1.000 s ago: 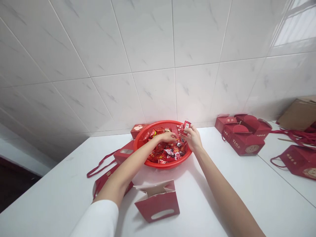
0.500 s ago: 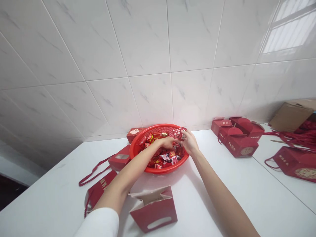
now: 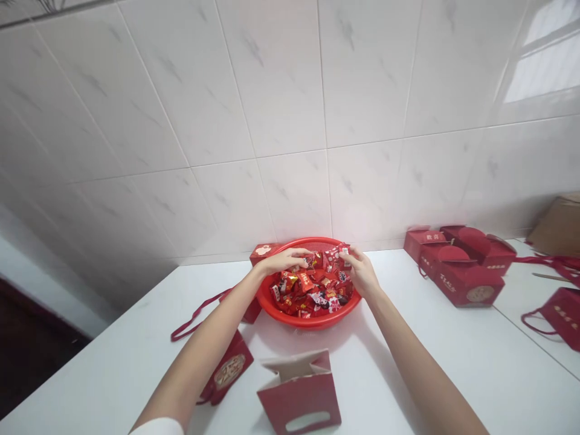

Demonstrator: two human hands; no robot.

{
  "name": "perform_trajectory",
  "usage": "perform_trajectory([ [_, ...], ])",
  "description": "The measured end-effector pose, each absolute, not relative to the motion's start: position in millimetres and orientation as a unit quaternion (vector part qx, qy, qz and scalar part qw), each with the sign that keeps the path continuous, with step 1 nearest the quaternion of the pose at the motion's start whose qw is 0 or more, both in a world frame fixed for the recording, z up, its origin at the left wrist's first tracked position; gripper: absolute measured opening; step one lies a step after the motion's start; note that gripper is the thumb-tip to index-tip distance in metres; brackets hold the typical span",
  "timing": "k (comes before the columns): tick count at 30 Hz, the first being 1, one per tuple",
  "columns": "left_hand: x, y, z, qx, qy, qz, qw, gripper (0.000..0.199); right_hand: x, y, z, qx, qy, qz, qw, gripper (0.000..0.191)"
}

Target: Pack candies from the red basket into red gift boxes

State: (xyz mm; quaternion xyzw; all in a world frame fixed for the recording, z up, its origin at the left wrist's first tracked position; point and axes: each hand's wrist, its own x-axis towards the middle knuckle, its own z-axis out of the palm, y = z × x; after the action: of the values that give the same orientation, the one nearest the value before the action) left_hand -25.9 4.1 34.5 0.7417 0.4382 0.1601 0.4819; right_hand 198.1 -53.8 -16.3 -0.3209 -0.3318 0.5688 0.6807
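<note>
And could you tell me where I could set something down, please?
White tabletop lies bare between the right forearm and the cluster of red boxes, and left of the red strap. It's crowded around the red basket of wrapped sweets, with the left hand and right hand over it, other boxes on its left and an open box in front.

With the basket (image 3: 312,324) as our dial, we could not tell whether the left hand (image 3: 285,260), at ten o'clock, gripped anything. The red packet (image 3: 343,252) in the right hand (image 3: 364,275), at two, bore print too small for us to read (a little blurred, too). The left forearm (image 3: 212,332) hid part of the emblemed box (image 3: 229,370) at eight. At three, our view's right edge cut off the cardboard box (image 3: 559,226) and the strapped box (image 3: 565,317).
</note>
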Motion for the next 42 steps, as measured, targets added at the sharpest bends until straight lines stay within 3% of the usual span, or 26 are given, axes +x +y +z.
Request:
perform_trajectory([
  [8, -35, -19, 43, 0.732, 0.401, 0.246, 0.493, 0.068, 200, -63, -6, -0.328, -0.345, 0.597, 0.646, 0.042],
  [19, -27, -51, 39, 0.698, 0.366, 0.345, 0.510, 0.051, 189, -80, 9, -0.267, -0.399, 0.651, 0.588, 0.037],
  [27, -21, -72, 29, 0.641, 0.339, 0.455, 0.516, 0.057, 184, -97, 23, -0.274, -0.411, 0.661, 0.565, 0.033],
  [42, -14, -102, 35, 0.649, 0.427, 0.457, 0.434, 0.062, 173, -114, 28, -0.257, -0.486, 0.650, 0.524, 0.034],
])
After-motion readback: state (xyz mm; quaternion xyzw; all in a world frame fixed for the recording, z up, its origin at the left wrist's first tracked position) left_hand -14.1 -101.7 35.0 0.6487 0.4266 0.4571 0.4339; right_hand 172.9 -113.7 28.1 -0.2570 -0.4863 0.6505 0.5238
